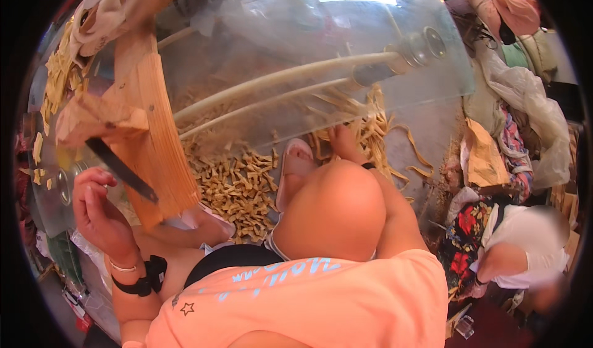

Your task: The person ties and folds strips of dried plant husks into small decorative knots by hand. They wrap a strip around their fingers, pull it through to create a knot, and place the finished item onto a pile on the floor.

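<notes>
My left hand (102, 211) is raised beside a dark metal blade (123, 172), its fingers loosely bent and apart, with nothing visible in them. The blade slants down from a rough wooden block (102, 120) and lies over a long wooden board (162, 144). On the right, past my bare knee, my right hand (344, 145) reaches down into long pale yellow strips (377, 125) on the floor. Its fingers are partly lost among the strips, so their grip is unclear. Short cut pieces (238, 184) of the same colour lie heaped between my feet.
A glass tabletop (272, 33) spans the space ahead, its near edge above the strips. White bars (290, 73) run beneath it. A plush cloth (111, 14) covers the board's far end. A clear plastic bag (525, 94) and another person (519, 249) are at the right.
</notes>
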{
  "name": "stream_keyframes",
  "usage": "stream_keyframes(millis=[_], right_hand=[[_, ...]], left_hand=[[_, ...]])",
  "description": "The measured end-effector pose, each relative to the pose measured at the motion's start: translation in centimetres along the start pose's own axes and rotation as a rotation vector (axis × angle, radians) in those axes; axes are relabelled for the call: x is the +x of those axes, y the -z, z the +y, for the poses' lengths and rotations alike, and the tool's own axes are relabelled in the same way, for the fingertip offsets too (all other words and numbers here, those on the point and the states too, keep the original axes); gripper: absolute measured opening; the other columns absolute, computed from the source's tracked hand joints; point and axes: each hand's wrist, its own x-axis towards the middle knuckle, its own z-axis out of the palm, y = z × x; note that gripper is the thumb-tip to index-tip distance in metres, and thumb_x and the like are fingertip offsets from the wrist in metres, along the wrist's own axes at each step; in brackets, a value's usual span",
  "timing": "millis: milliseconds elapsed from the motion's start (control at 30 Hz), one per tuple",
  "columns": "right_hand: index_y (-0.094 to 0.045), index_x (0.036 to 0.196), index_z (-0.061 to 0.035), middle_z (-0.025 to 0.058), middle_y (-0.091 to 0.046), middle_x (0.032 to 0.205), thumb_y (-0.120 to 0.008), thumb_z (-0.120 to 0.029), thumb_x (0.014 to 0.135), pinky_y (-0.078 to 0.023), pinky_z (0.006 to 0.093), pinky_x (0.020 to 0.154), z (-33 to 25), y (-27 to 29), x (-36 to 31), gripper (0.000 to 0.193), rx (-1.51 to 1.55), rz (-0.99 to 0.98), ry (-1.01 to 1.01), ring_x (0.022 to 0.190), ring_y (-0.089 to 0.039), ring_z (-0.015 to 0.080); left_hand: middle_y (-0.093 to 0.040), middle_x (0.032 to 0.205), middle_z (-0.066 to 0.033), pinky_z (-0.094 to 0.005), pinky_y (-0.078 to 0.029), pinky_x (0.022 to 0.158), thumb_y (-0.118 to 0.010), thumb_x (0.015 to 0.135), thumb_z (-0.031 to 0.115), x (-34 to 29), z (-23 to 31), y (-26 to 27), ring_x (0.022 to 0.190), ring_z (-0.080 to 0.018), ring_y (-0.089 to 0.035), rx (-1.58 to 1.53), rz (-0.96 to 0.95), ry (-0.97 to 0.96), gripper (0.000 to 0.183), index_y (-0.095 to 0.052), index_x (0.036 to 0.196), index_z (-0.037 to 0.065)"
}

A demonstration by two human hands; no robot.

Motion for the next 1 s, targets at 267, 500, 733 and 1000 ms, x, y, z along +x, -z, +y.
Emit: stream_keyframes(millis=[267, 500, 733, 1000], right_hand=[[-0.068, 0.109, 0.0007, 0.0104, -0.071, 0.092, -0.049, -0.033, 0.102, -0.048, 0.031, 0.08, -5.2, 20.8, -3.9, 0.039, 0.343, -0.055, -0.07, 0.085, -0.064, 0.0169], [-0.067, 0.111, -0.0012, -0.0011, -0.062, 0.081, -0.048, -0.029, 0.103, -0.045, 0.0262, 0.08, -11.0, 32.1, -5.6, 0.034, 0.743, 0.097, 0.002, 0.08, -0.057, 0.0109], [-0.068, 0.109, -0.0003, -0.006, -0.045, 0.068, -0.054, -0.024, 0.101, -0.034, 0.0212, 0.058, -22.1, 37.9, -9.3, 0.029, 0.543, -0.155, 0.133, 0.062, -0.04, 0.0056], [-0.064, 0.096, 0.001, -0.0023, -0.055, 0.075, -0.055, -0.015, 0.1, -0.038, 0.0197, 0.055, -36.3, 33.9, -9.4, 0.019, 0.523, -0.513, 0.505, 0.063, -0.048, 0.0032]], left_hand=[[-0.056, 0.097, -0.0151, -0.0315, -0.043, 0.078, -0.038, 0.098, 0.006, -0.5, 1.2, 0.7, 0.085, -0.0196, -0.05, -0.142, -0.015, -0.016, 0.019, -0.046, 0.081, 0.001], [-0.056, 0.096, -0.0149, -0.031, -0.044, 0.078, -0.038, 0.097, 0.003, -1.0, 1.8, 2.4, 0.085, -0.02, -0.05, -0.233, 0.015, -0.058, 0.018, -0.046, 0.081, 0.001], [-0.06, 0.088, -0.0141, -0.0336, -0.045, 0.074, -0.047, 0.089, 0.003, -2.2, 4.1, 1.5, 0.08, -0.023, -0.053, -0.219, -0.255, -0.26, 0.011, -0.05, 0.079, 0.002], [-0.066, 0.099, -0.0132, -0.0375, -0.05, 0.083, -0.07, 0.085, 0.011, -4.0, 9.8, -3.1, 0.095, -0.0311, -0.062, -0.289, -0.477, -0.368, 0.028, -0.062, 0.11, 0.002]])
